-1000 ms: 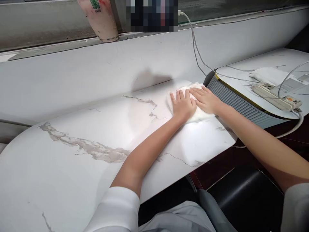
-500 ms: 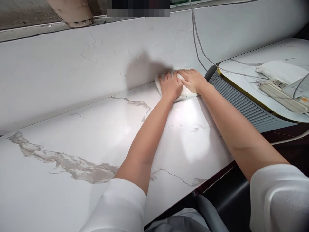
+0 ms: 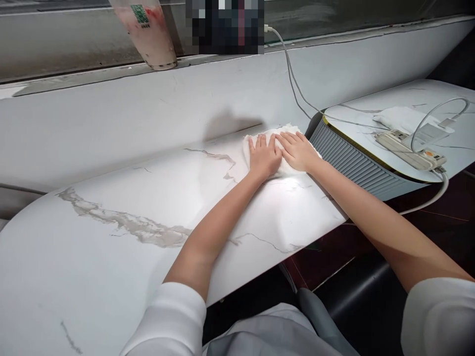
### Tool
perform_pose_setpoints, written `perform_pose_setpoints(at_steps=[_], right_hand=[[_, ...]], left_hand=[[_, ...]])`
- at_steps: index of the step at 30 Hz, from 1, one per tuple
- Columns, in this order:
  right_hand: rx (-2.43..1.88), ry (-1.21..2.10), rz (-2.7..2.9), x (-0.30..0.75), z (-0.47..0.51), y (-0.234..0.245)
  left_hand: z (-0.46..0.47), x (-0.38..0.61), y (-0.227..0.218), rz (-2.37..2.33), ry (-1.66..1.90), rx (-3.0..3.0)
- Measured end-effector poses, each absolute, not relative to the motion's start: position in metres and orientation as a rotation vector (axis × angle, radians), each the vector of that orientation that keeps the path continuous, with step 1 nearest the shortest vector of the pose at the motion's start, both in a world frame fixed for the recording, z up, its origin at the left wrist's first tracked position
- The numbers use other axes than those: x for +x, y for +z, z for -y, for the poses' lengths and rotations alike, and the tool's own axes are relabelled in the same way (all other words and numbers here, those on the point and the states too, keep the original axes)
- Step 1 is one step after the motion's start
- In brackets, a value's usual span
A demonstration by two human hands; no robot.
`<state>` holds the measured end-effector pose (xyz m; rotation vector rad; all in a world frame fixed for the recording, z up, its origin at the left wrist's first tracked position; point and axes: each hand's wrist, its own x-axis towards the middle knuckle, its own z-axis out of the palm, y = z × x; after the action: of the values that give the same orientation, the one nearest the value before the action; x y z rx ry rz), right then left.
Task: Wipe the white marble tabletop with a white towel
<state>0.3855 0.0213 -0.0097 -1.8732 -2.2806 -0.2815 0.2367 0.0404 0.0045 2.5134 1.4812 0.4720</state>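
Note:
A white cloth (image 3: 291,170) lies bunched on the white marble-patterned tabletop (image 3: 148,198), near where the top meets the low white wall. My left hand (image 3: 264,155) presses down on its left part, fingers stretched forward and thumb bent to the side. Resting on the cloth's right part is my right hand (image 3: 299,152), with its fingers spread flat and pointing forward-left. The two hands are nearly touching, and neither grips the cloth. Parts of the cloth under the palms are hidden.
To the right stands a grey ribbed unit with a yellow edge (image 3: 356,148). Beyond it are a power strip (image 3: 408,151) with a plugged-in charger and another white cloth (image 3: 403,118). Thin cables (image 3: 293,79) hang down the wall. A drink cup (image 3: 148,37) stands on the ledge.
Both hands and the cloth have come back slightly from the wall toward me. My view has shifted, showing more of the ledge and cup.

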Motion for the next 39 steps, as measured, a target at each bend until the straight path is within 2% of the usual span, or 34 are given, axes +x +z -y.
perform_pose_setpoints(at_steps=[11,18,26,32,39], right_hand=[[-1.876,-0.371,2.329,0.321,0.124,-0.004],[-1.787,-0.419,2.382,0.280,0.166,-0.004],[-1.881,-0.354,2.481,0.269,0.131,0.000],[-1.993,-0.319,2.445,0.260,0.066,0.000],[-1.889,-0.302,2.454,0.264,-0.011,-0.007]], left_hand=[[0.086,0.172,0.002,-1.346,0.441,2.649],[0.130,0.127,0.003,-1.312,0.397,2.665],[0.104,0.119,0.004,-1.386,0.369,2.575],[0.043,0.116,0.006,-1.402,0.358,2.552],[-0.027,0.117,0.004,-1.470,0.353,2.508]])
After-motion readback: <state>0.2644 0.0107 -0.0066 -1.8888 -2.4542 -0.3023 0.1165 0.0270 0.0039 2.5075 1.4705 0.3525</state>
